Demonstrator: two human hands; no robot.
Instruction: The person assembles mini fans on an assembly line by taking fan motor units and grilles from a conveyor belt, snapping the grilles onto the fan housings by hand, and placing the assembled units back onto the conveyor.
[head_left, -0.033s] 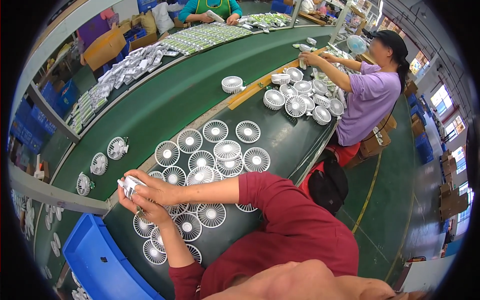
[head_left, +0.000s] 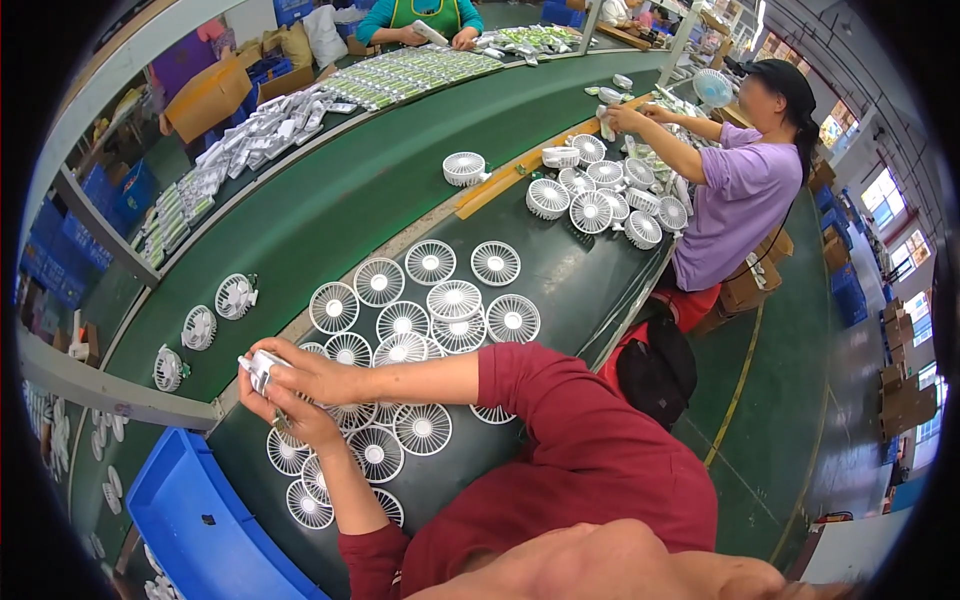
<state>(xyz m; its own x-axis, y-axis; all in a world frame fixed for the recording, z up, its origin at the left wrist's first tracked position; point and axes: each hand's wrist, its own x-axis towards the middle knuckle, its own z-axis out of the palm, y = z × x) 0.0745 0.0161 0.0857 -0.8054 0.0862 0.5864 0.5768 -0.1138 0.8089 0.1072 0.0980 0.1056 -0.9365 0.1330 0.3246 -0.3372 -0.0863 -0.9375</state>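
Note:
Both of my hands are closed around a small white plastic fan part (head_left: 262, 368) at the left end of the bench. My right hand (head_left: 318, 378) reaches over its upper side, while my left hand (head_left: 300, 418) grips it from below. Fingers cover much of the part, so its full shape is hidden. Under and beside my forearms lie many round white fan grilles (head_left: 422, 429), some overlapping. Across the green belt's near side, white fan heads (head_left: 236, 297) with exposed wiring sit beyond my hands.
A blue bin (head_left: 215, 510) stands at the bench's left end, below a grey metal post (head_left: 120, 395). The green conveyor belt (head_left: 330, 210) runs behind the bench. A co-worker in a purple shirt (head_left: 745, 185) handles parts near piled fan heads (head_left: 590, 212). Another person works across the belt.
My hands and the white fan part have shifted very slightly. The co-worker's hands at right have also moved a little. The grilles and fan heads are where they were.

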